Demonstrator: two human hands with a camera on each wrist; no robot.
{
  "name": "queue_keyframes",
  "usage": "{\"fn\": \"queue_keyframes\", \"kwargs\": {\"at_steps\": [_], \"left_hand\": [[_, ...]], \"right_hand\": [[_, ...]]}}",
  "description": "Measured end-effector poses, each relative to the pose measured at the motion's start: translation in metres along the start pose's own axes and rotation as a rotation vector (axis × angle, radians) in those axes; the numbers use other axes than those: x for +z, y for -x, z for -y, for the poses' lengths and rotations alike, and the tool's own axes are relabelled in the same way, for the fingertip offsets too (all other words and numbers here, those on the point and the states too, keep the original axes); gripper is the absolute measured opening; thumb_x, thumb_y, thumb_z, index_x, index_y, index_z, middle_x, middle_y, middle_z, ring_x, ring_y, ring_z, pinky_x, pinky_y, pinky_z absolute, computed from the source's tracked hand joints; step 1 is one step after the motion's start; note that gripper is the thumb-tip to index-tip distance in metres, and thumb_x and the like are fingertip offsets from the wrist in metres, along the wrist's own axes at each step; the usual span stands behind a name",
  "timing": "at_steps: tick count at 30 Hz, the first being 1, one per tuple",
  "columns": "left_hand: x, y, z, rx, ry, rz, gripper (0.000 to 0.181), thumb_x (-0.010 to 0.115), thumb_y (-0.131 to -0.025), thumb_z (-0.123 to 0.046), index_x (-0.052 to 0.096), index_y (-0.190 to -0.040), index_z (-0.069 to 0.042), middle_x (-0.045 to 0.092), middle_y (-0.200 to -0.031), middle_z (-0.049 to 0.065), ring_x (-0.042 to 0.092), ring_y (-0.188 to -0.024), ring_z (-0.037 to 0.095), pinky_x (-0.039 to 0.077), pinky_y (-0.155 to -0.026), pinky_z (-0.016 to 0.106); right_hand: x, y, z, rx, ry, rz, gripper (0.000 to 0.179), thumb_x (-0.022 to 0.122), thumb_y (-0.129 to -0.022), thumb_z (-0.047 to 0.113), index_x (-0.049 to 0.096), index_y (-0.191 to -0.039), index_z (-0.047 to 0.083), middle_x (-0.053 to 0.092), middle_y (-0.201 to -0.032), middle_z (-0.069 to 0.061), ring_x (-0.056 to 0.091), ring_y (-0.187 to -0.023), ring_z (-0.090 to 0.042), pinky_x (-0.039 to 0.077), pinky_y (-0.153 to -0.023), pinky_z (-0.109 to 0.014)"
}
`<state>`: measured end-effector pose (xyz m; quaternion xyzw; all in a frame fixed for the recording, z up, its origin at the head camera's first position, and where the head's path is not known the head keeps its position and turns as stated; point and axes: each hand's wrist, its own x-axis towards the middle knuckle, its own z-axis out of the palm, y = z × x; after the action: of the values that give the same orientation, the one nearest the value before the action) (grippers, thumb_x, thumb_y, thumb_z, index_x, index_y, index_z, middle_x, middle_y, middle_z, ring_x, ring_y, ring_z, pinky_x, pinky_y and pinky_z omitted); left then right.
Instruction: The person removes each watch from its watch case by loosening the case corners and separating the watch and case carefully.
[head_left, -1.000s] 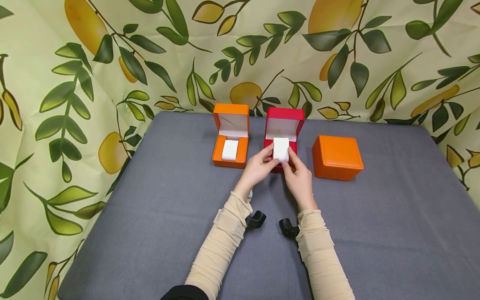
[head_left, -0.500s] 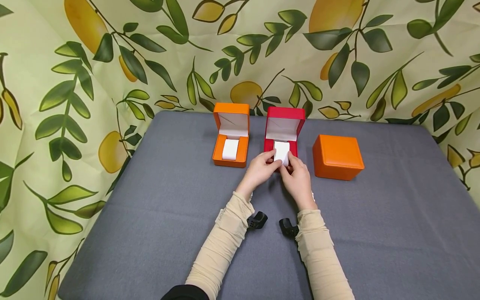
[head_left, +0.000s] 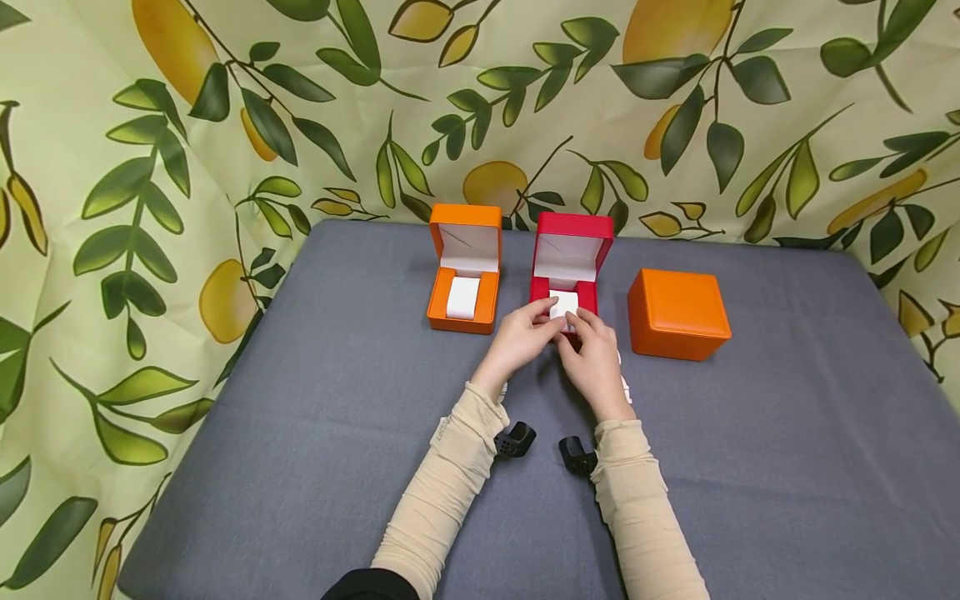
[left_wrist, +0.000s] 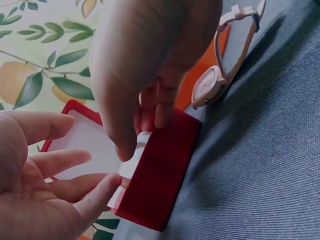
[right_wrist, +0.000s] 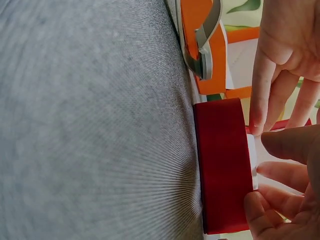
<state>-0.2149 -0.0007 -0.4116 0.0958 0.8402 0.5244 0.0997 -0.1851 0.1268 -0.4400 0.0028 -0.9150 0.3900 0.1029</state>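
Note:
A red watch box (head_left: 573, 227) stands with its lid raised at the back middle of the table. Set low in it is a white watch cushion (head_left: 564, 302). My left hand (head_left: 523, 337) holds the cushion at its left edge, thumb and fingertips at the box rim. From the right, my right hand (head_left: 592, 358) has its thumb and fingers bent about the cushion's lower right part. In the left wrist view, fingertips of both hands touch the white cushion above the red front wall (left_wrist: 160, 175). The cushion's lower part is hidden inside the box.
An orange box (head_left: 463, 218), lid up, with a white cushion (head_left: 462, 297) stands left. A shut orange box (head_left: 680, 312) stands right. The left wrist view shows a pink watch (left_wrist: 207, 89) on the table. A pale-strapped watch (right_wrist: 207, 37) shows in the right wrist view.
The white cushion has gone down from above the red box into it, with both hands on it. My right fingers have moved farther over its lower edge.

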Motion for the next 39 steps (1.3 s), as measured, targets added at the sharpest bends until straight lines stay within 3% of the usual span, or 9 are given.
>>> {"fn": "queue_keyframes", "kwargs": {"at_steps": [11,26,33,39], "left_hand": [[-0.001,0.000,-0.003,0.001,-0.063,0.021,0.039,0.056,-0.091,-0.027,0.057,-0.127,-0.011,0.062,-0.122,0.013,0.061,-0.106,0.024,0.051,-0.089,0.032],[0.001,0.001,-0.001,0.009,-0.060,0.032,0.039,0.055,-0.091,-0.029,0.057,-0.126,-0.011,0.063,-0.120,0.012,0.060,-0.105,0.024,0.050,-0.088,0.032],[0.004,0.005,0.000,0.003,-0.037,0.038,0.041,0.055,-0.091,-0.029,0.055,-0.128,-0.010,0.061,-0.124,0.011,0.062,-0.107,0.023,0.050,-0.089,0.032],[0.004,0.005,0.000,0.021,-0.041,0.025,0.042,0.056,-0.091,-0.026,0.053,-0.129,-0.009,0.056,-0.130,0.012,0.060,-0.112,0.025,0.050,-0.091,0.036]], "right_hand": [[-0.005,-0.001,0.002,-0.014,0.018,0.013,0.037,0.058,-0.088,0.018,0.061,-0.119,-0.002,0.049,-0.135,-0.021,0.042,-0.120,-0.041,0.035,-0.102,-0.052],[-0.008,0.000,0.001,-0.016,0.017,0.046,0.043,0.058,-0.088,0.019,0.057,-0.125,-0.002,0.047,-0.136,-0.022,0.040,-0.122,-0.042,0.034,-0.104,-0.054],[-0.011,0.003,-0.002,0.017,-0.057,0.051,0.047,0.059,-0.087,0.018,0.051,-0.130,0.000,0.046,-0.136,-0.022,0.043,-0.122,-0.038,0.038,-0.103,-0.051],[-0.023,0.002,-0.003,-0.005,-0.147,-0.022,0.049,0.061,-0.088,0.016,0.049,-0.133,0.003,0.050,-0.128,-0.021,0.054,-0.107,-0.034,0.048,-0.094,-0.046]]}}
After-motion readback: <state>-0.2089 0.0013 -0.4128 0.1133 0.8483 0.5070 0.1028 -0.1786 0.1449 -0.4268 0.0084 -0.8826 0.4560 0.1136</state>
